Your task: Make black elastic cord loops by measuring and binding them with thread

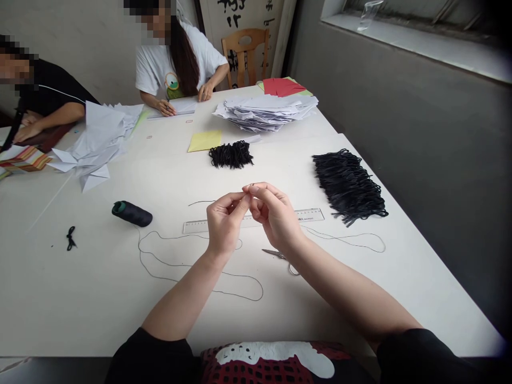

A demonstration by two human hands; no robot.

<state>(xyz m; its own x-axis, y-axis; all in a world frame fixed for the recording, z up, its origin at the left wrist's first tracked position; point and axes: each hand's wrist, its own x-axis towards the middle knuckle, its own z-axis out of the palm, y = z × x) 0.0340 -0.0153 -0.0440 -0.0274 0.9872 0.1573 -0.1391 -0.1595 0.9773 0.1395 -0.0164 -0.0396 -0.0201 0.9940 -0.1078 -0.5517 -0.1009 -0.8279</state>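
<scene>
My left hand (227, 221) and my right hand (276, 213) meet above the table, thumbs and forefingers pinched together at the tips. A small dark bit of thread (252, 185) shows between the fingertips; the rest of it is hidden by my fingers. Under my hands lies a clear ruler (194, 226), partly covered. A pair of scissors (293, 269) rests beneath my right wrist, its handles partly hidden by the forearm. To the left, a spool of black thread (134, 213) lies on its side, with loose thread (160, 265) curling across the table from it.
A pile of black looped cords (348, 184) lies at the right, a smaller bundle (231, 154) ahead. One black knotted cord (71, 238) sits far left. Yellow paper (205, 141) and paper stacks (266, 111) stand farther back. Two people (184, 58) sit across the table.
</scene>
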